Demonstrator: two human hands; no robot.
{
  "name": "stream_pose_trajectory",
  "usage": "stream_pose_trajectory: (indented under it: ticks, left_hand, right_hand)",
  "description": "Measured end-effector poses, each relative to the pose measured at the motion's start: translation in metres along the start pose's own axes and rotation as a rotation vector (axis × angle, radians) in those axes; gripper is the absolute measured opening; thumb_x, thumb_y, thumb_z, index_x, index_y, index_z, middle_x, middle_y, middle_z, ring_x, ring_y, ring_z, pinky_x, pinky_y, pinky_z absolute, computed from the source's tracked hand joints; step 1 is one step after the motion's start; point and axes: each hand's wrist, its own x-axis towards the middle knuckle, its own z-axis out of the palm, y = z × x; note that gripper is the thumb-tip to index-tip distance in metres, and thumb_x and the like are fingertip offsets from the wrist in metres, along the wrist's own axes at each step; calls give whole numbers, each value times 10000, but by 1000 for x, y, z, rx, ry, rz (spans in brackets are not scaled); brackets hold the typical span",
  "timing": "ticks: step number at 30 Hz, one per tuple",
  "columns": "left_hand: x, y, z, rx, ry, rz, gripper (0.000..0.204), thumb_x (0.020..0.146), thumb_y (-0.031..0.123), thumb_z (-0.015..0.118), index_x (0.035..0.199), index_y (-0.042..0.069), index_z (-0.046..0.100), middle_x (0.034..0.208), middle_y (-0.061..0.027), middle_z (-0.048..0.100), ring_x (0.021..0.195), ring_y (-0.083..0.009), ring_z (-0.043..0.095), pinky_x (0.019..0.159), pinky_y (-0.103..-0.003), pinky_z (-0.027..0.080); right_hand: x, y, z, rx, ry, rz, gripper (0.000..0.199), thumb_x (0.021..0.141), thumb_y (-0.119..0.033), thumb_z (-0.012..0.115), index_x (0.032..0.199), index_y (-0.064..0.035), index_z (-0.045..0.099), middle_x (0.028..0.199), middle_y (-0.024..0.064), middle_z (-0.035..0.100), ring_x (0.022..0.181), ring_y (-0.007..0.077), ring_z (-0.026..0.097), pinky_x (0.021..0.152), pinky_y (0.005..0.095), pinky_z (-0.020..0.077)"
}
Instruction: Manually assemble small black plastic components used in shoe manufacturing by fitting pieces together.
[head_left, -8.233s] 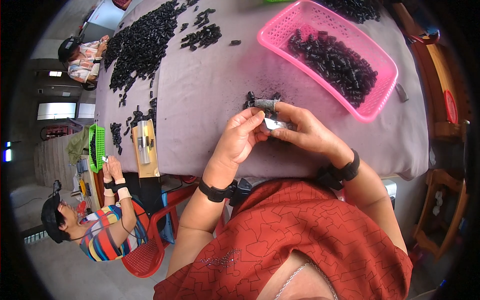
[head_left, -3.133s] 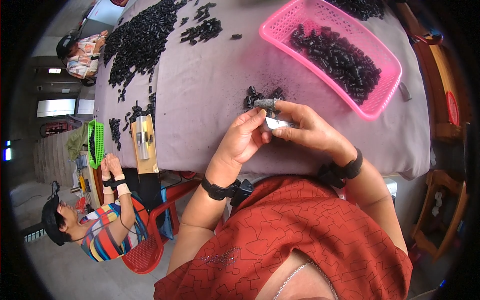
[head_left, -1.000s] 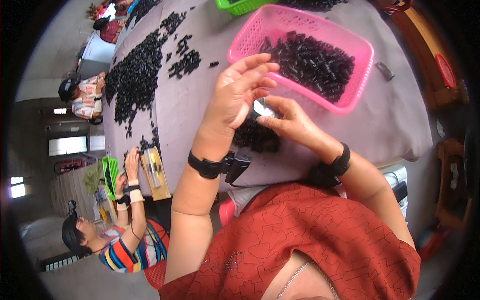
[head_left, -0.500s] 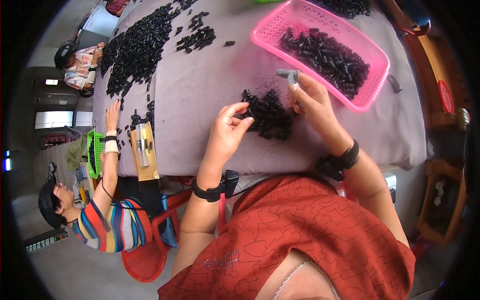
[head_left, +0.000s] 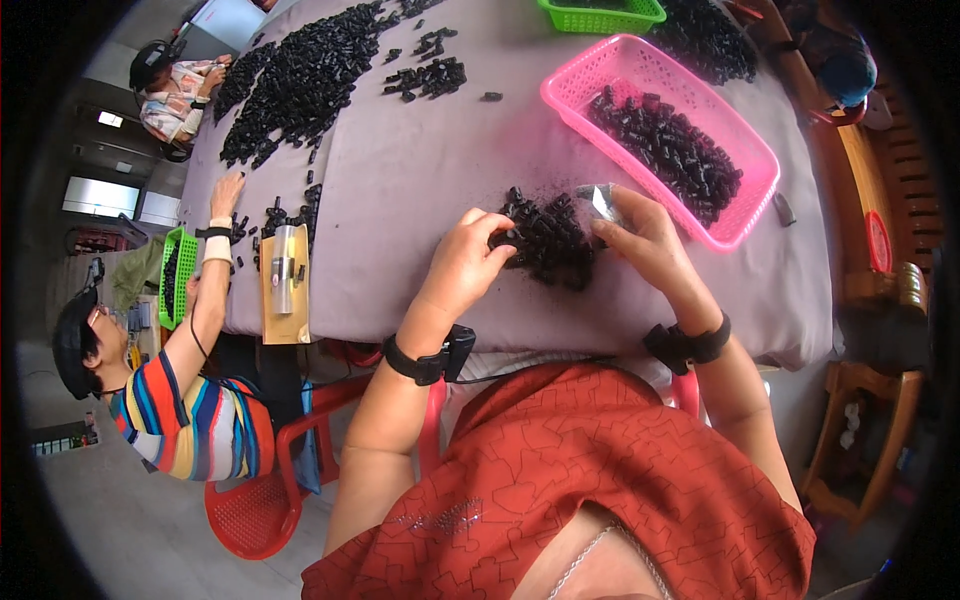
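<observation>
Grey-clothed table (head_left: 420,170) carries a small pile of black parts (head_left: 548,238) just beside the pink basket (head_left: 745,215). My left hand (head_left: 468,262) pinches parts at the pile; my right hand (head_left: 640,232) grips a small silver piece (head_left: 603,200).

Big table (head_left: 430,160) with a mauve-grey cloth. A small heap of black parts (head_left: 548,238) sits near the middle. Pink basket (head_left: 745,215) of the same parts at 2 o'clock, green basket (head_left: 600,14) at 12, a long scatter of black pieces (head_left: 300,80) at 10, and a metal cylinder on a tan board (head_left: 283,282) at 9, right on the edge.
</observation>
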Motion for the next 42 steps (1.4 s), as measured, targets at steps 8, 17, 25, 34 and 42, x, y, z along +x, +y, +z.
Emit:
stream_pose_trajectory:
  ticks: [8, 17, 25, 34, 42]
  left_hand:
    - [-8, -14, -4, -24, 40, -12, 240, 809, 25, 679, 1044, -5, 637, 954, -100, 578, 669, -127, 578, 652, -263, 487]
    - [-26, -27, -11, 14, 33, 109, 216, 800, 13, 622, 1012, -22, 642, 957, -116, 599, 712, -184, 581, 676, -303, 491]
    - [-38, -33, -1, 108, 150, 127, 167, 766, 76, 672, 909, 5, 627, 852, -126, 586, 702, -242, 587, 663, -341, 487]
    - [-68, -2, -23, -749, 20, -50, 175, 818, 91, 698, 955, 20, 613, 852, -37, 633, 744, -151, 645, 666, -295, 523]
    - [-108, 50, -70, -1367, -46, 74, 248, 884, 89, 663, 1117, 25, 608, 900, -44, 654, 750, -119, 657, 692, -231, 561]
  right_hand:
    - [-38, -14, -7, 27, 11, 103, 208, 891, -135, 629, 1074, -37, 605, 732, -66, 476, 600, 21, 420, 507, 205, 348]
    - [-65, -36, 11, -133, 8, -12, 234, 880, -87, 658, 1084, 13, 600, 826, -63, 446, 750, 30, 375, 627, 196, 345]
    - [-67, -65, 47, -410, -99, -207, 246, 855, -98, 669, 1048, 27, 581, 778, 61, 488, 685, 101, 439, 611, 278, 404]
    - [-79, -89, 86, -395, -253, -176, 261, 876, -161, 660, 1037, 26, 574, 774, 76, 477, 680, 126, 419, 601, 305, 399]
    - [-93, -137, 110, -401, -408, -279, 426, 863, -163, 671, 1234, -8, 530, 755, 48, 527, 669, 109, 453, 569, 276, 403]
